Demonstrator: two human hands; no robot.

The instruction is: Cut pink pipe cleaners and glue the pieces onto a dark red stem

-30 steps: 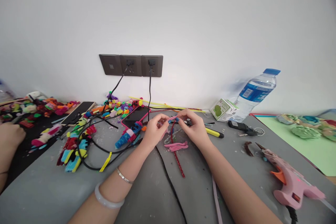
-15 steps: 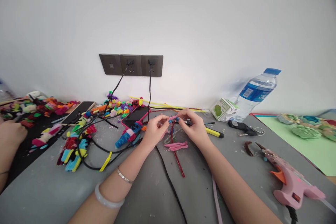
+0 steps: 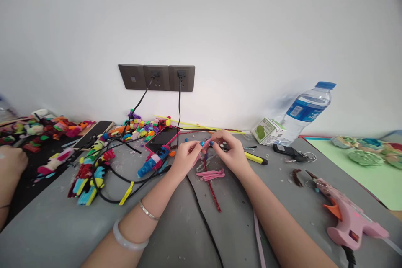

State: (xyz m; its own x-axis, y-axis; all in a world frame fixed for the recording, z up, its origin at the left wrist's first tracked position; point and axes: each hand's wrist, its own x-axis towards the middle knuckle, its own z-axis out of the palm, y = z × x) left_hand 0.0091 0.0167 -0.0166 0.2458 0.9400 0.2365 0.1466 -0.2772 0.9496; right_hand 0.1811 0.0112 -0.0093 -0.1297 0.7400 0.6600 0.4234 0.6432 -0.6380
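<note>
My left hand [image 3: 186,157] and my right hand [image 3: 228,150] meet above the grey table [image 3: 176,230], fingertips pinched together on a small pink and blue pipe-cleaner piece [image 3: 206,143]. A dark red pipe cleaner [image 3: 211,186] hangs down from the piece and trails over the table toward me. Folded pink pipe cleaners [image 3: 212,174] lie just below my hands. My left wrist wears a pale bangle and a thin silver bracelet.
Pink glue gun [image 3: 348,217] at the right front. Water bottle [image 3: 306,111], green carton [image 3: 266,131], car key [image 3: 290,153], yellow cutter [image 3: 256,159] at the back right. Phone [image 3: 161,139], black cables [image 3: 125,176] and pipe-cleaner figures [image 3: 91,176] on the left. Another person's hand [image 3: 11,163] at far left.
My fingertips have shifted slightly on the small piece, turning it; the other person's hand at the far left has moved a little. Everything else stays put.
</note>
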